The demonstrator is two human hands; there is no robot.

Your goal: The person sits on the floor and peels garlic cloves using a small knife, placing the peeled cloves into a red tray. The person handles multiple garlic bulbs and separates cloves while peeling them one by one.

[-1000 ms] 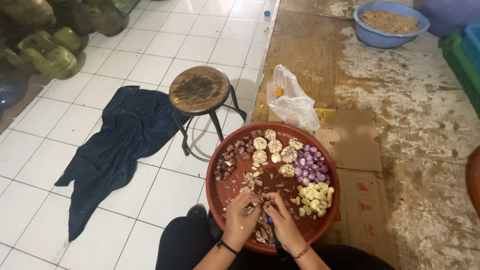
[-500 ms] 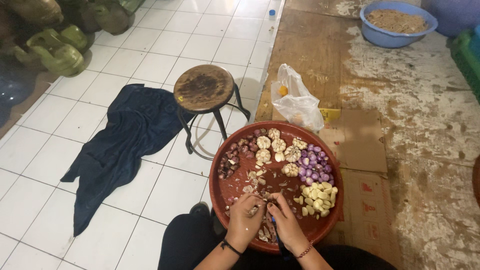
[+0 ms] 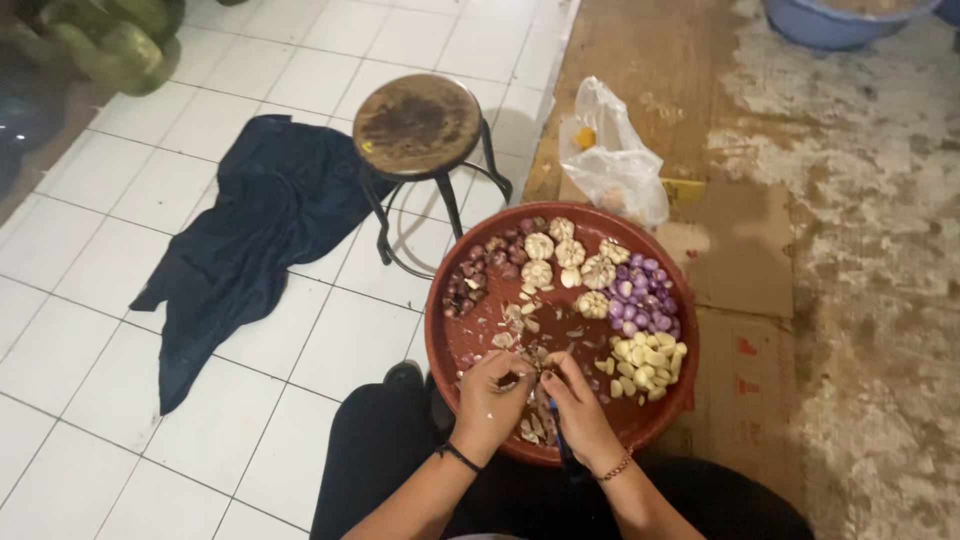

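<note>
A crumpled clear plastic bag [image 3: 612,158] lies on the floor just beyond the far rim of a round red tray [image 3: 450,345], with something small and orange showing through it near the top. Flattened brown cardboard [image 3: 735,270] lies under and to the right of the tray; it carries a yellow patch near the bag and small red printed marks lower down.

The small piece pinched between the 2 hands, left hand [image 3: 490,400] and right hand [image 3: 580,415], is too small to identify. The blue basin [image 3: 840,22] and the green fruits [image 3: 105,45] are cut by the top edge. The hands cover the near part of the red tray [image 3: 445,340].
</note>
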